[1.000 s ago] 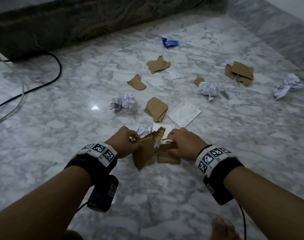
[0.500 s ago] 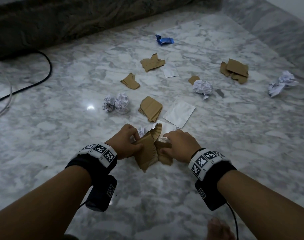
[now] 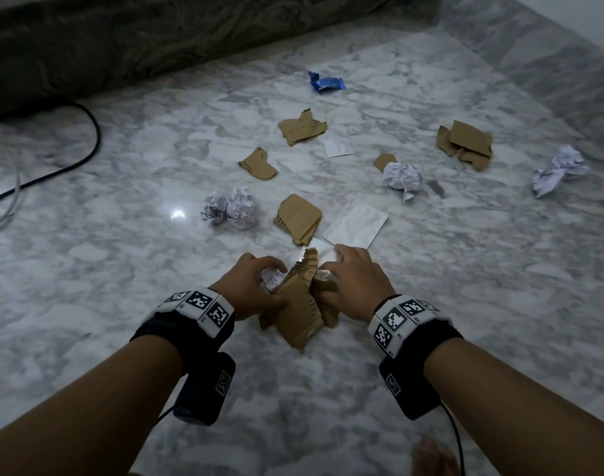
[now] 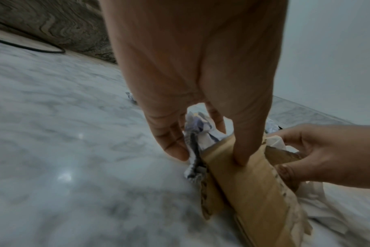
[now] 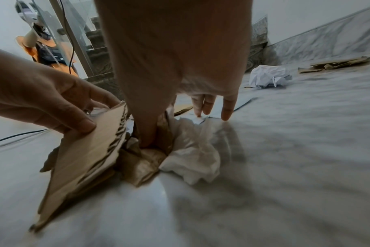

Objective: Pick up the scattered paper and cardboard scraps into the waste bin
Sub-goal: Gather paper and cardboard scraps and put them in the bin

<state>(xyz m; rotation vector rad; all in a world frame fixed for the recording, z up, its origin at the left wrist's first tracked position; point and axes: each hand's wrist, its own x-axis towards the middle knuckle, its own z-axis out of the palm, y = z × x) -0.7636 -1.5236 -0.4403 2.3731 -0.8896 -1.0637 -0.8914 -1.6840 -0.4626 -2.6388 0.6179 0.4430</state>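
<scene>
On the marble floor (image 3: 87, 286), the left hand (image 3: 249, 286) pinches a torn cardboard piece (image 3: 298, 312) and crumpled paper (image 4: 195, 133), while the right hand (image 3: 353, 286) clamps brown cardboard (image 5: 146, 163), fingers extended.

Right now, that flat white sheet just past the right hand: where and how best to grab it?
Take the white sheet at its near corner, beside the right hand, coming from the near side. It lies flat on the marble floor, so a top-down pinch likely finds no edge; sliding fingers under that corner, or dragging it back first, should work better. Its left side is crowded by the folded cardboard.
</scene>
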